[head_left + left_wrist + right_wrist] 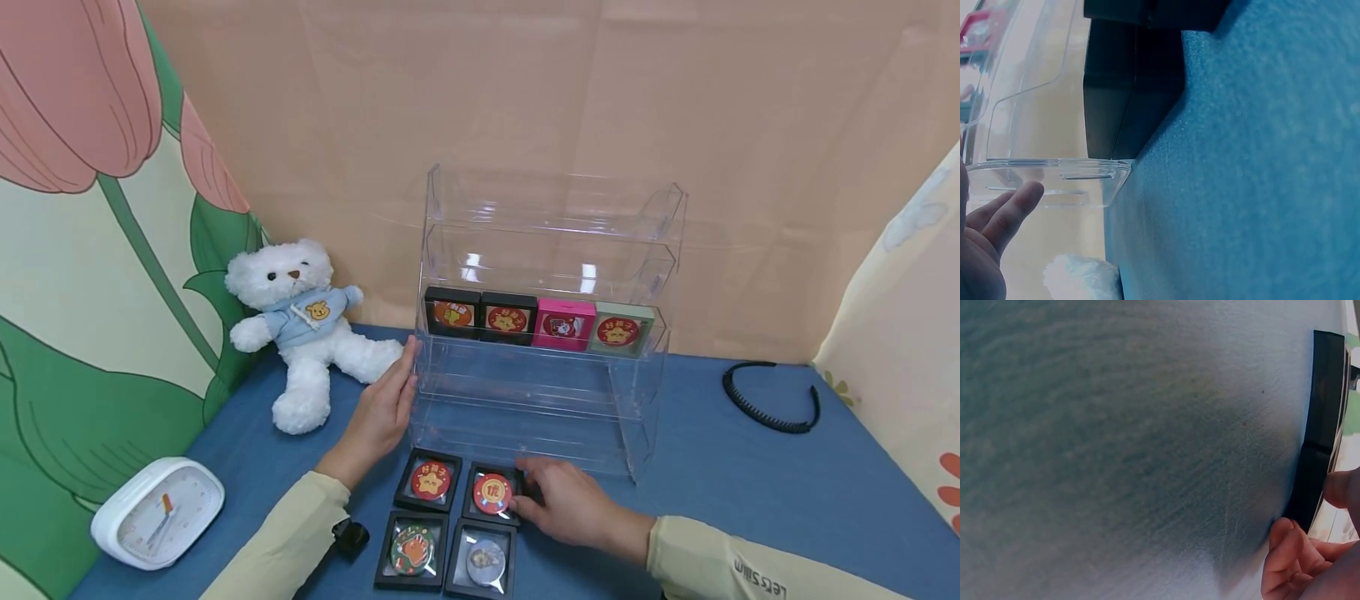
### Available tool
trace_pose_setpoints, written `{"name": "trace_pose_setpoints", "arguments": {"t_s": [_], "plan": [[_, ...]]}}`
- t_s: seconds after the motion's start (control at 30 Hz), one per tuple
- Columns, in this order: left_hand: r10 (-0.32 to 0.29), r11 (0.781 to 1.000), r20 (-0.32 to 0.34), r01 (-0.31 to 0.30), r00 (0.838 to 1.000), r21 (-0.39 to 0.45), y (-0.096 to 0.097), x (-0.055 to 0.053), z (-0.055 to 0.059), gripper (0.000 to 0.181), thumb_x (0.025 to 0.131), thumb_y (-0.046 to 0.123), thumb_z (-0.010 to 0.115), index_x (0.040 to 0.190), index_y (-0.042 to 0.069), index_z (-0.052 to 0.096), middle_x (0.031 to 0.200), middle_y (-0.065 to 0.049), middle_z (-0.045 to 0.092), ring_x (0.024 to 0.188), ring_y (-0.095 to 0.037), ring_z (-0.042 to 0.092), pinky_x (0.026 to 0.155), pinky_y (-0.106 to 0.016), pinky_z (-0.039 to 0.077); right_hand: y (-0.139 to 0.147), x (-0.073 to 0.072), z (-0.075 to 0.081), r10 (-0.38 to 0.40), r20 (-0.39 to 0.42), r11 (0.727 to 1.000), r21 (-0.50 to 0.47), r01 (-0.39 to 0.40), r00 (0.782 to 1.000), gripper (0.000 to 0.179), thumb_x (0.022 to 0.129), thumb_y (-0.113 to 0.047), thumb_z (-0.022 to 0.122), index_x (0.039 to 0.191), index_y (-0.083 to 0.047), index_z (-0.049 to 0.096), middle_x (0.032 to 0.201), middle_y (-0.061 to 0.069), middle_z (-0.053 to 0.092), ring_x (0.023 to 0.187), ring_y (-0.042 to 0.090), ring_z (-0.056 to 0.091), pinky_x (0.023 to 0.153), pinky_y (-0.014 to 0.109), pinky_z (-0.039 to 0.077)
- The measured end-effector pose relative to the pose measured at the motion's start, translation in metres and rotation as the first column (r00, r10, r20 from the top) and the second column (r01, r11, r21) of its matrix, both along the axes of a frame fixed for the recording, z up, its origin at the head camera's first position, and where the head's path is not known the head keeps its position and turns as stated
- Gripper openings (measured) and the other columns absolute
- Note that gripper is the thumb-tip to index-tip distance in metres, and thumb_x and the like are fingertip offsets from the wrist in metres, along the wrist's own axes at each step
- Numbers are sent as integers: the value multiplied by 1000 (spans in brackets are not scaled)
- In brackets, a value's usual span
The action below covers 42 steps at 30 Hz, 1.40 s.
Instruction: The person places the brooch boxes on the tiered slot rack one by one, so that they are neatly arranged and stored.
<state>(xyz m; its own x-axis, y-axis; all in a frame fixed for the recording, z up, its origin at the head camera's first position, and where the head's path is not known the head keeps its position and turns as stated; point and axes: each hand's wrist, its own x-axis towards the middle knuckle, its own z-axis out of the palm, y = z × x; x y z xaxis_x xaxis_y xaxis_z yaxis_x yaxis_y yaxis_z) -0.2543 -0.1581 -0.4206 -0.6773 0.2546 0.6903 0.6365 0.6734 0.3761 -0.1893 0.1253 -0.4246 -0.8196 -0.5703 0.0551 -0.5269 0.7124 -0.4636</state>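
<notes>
My left hand [384,412] rests with straight fingers against the left side of a clear acrylic display rack [517,379]. In the left wrist view those fingers [1016,209] touch the rack's transparent end panel. My right hand [566,500] grips the right edge of a black square box with a round red badge [492,493], thumb on its face and fingers at its far corner. Beside it lie a black box with a star badge [431,481], one with a green-rimmed badge [412,551] and one with a pale grey-blue badge [486,562].
On a middle rack tier stand two black boxes [508,318], a pink box [564,324] and a pale green box [621,329]. A white teddy bear [307,325] sits left, with a white clock [161,512] nearer. A black coiled band [772,421] lies on the blue cloth [720,492].
</notes>
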Motion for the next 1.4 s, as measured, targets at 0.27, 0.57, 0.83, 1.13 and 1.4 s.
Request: {"name": "trace_pose_setpoints", "arguments": {"t_s": [0.27,0.57,0.83,1.13,1.4], "plan": [[5,1000,19,-5,1000,-3,0,1,-1,60,97,1,50,150,4,22,147,-13,37,130,-27,38,101,-43,37,1,0,0,-16,27,998,-57,17,1000,39,85,-33,72,110,-6,62,84,-7,58,74,7,54,60,30,46],[10,1000,11,-10,1000,1,0,2,0,59,97,0,50,150,3,23,147,-13,37,131,-26,38,101,-43,37,2,2,1,-32,-9,998,-47,31,999,40,82,-39,73,107,-11,60,92,-7,55,80,9,55,64,35,49],[6,1000,1,-6,1000,-2,0,2,0,59,98,1,48,150,4,22,147,-13,36,131,-26,37,101,-43,37,3,3,2,-18,-19,997,-71,16,1000,38,83,-40,72,106,-14,57,92,-8,59,77,7,55,61,32,47],[12,1000,11,-12,1000,-5,-1,2,-2,60,98,2,49,150,5,21,147,-13,36,131,-26,38,100,-44,37,2,2,1,-11,-4,974,-227,10,1000,17,87,-23,71,96,-16,59,83,-15,59,69,2,55,59,25,48],[12,1000,34,-12,999,-4,0,2,0,58,99,4,47,151,7,20,148,-11,34,132,-24,35,102,-42,35,-1,1,2,-6,-32,938,-346,-5,999,8,88,-19,70,90,-19,62,81,-15,61,68,6,56,58,24,48]]}}
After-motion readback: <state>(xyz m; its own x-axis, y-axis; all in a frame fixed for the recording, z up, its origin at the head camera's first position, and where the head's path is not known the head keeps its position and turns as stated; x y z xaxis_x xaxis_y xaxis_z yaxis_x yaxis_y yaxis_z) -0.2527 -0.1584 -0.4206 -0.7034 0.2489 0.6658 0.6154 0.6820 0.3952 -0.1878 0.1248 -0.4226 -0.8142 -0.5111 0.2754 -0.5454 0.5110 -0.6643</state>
